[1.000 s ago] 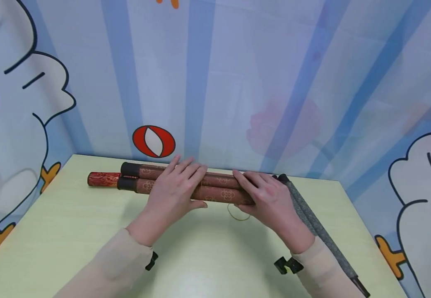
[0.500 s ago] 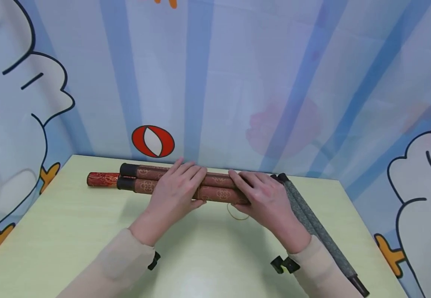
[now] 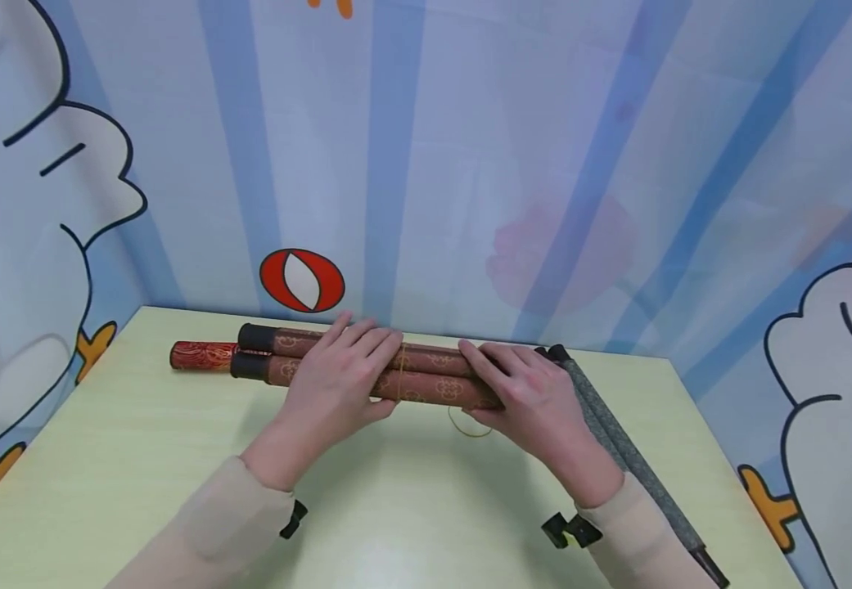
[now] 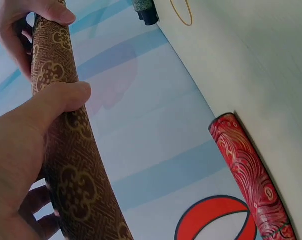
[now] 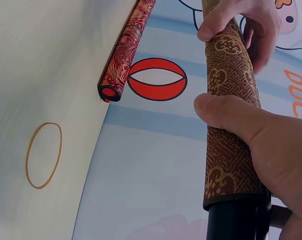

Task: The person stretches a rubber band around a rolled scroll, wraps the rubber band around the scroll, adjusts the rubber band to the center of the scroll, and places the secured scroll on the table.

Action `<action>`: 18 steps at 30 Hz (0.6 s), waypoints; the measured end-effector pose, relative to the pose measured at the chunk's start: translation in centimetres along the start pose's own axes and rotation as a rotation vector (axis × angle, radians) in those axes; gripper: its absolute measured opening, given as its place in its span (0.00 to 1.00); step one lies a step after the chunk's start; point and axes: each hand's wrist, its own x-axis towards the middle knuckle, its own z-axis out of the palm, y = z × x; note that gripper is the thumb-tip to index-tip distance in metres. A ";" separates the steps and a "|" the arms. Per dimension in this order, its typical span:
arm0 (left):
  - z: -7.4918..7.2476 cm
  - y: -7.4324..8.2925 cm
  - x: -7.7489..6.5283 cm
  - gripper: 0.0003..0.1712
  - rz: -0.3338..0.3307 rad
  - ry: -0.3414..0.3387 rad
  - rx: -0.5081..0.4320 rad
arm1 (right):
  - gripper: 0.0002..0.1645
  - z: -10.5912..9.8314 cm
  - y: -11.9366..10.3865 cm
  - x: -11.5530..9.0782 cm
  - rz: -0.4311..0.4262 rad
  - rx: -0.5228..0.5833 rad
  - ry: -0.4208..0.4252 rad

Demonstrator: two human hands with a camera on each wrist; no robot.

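A brown scroll (image 3: 436, 388) with gold flower patterns and black ends is rolled into two parallel rolls, held level above the table. My left hand (image 3: 333, 380) grips it left of the middle, fingers over the top and thumb along the near side. Toward its right end, my right hand (image 3: 532, 393) holds it the same way. A thin rubber band (image 3: 400, 368) circles both rolls beside my left fingers. In the right wrist view, the scroll's black end (image 5: 233, 222) shows below my right thumb. The fingertips on the far side are partly hidden.
A red patterned scroll (image 3: 200, 356) lies at the back left of the table (image 3: 426, 507), partly behind the brown one. Under my right forearm, a grey double-rolled scroll (image 3: 635, 450) slants along the right side. A loose rubber band (image 5: 43, 155) lies on the table. A printed curtain stands behind.
My left hand has slid slightly left along the brown scroll, so the rubber band around the rolls shows more fully. My right hand keeps nearly the same place.
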 end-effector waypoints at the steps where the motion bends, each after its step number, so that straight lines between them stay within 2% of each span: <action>1: 0.1 0.1 0.0 0.48 0.002 0.000 -0.001 | 0.53 0.0 0.0 -0.1 -0.001 0.000 0.000; 18: 0.6 1.1 0.5 0.46 0.016 -0.011 0.021 | 0.53 0.8 -0.6 0.1 -0.006 -0.010 0.009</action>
